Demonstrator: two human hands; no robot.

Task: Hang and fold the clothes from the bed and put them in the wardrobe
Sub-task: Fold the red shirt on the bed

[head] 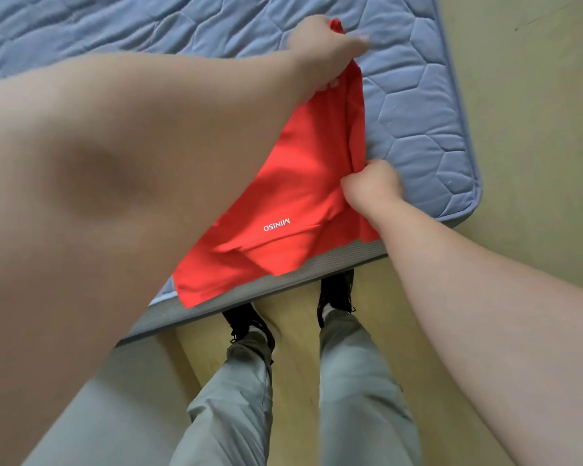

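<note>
A red shirt (283, 196) with small white lettering lies on the blue quilted mattress (418, 105) near its front corner. My left hand (320, 52) grips the far end of the shirt's right edge, lifting it off the bed. Nearer to me, my right hand (371, 186) pinches the same edge in curled fingers. The fabric between the two hands is bunched into a fold. My left forearm hides much of the shirt's left side. The shirt's near hem hangs slightly over the mattress edge.
The mattress's grey side band (283, 284) runs diagonally in front of my legs and dark shoes (337, 290). Yellowish floor (535, 95) lies to the right of the bed and beneath me. No wardrobe or hanger is in view.
</note>
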